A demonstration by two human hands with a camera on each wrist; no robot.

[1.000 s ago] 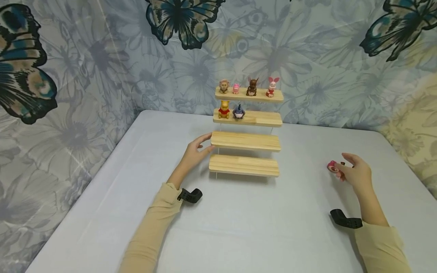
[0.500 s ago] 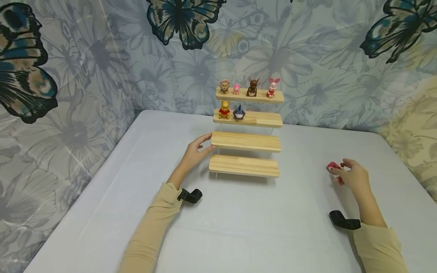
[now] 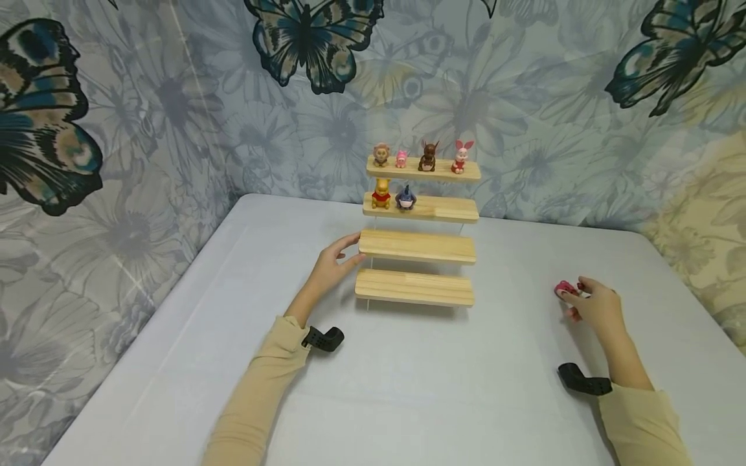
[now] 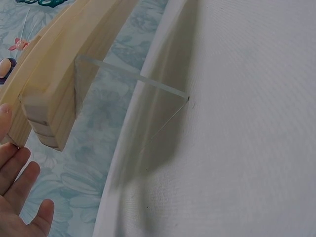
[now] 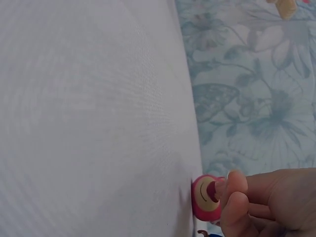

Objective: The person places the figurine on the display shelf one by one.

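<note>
A tiered wooden display stand [image 3: 415, 286] has four pale boards on clear legs. My left hand [image 3: 331, 268] holds the left end of its third board down [image 3: 417, 246], thumb at the front edge and index finger toward the back. In the left wrist view, that hand's other fingers [image 4: 35, 175] spread beside the board end. To the right, my right hand [image 3: 600, 309] pinches a pink bear figurine [image 3: 564, 288] between thumb and fingers, close over the table. The right wrist view shows its round cream-coloured face [image 5: 203, 193]; the fingers hide much of the body.
Along the top board stand a lion-like figurine [image 3: 381, 155], a small pink one [image 3: 401, 159], a brown one [image 3: 428, 156] and a rabbit-eared one [image 3: 461, 157]. Below sit a yellow bear [image 3: 381, 194] and a donkey figurine [image 3: 405, 198]. A patterned wall backs the white table [image 3: 419, 388].
My right thumb and fingers have drawn closer together on the pink bear figurine, and that hand has shifted slightly left and nearer. My left hand stays on the stand. The head view has tilted slightly.
</note>
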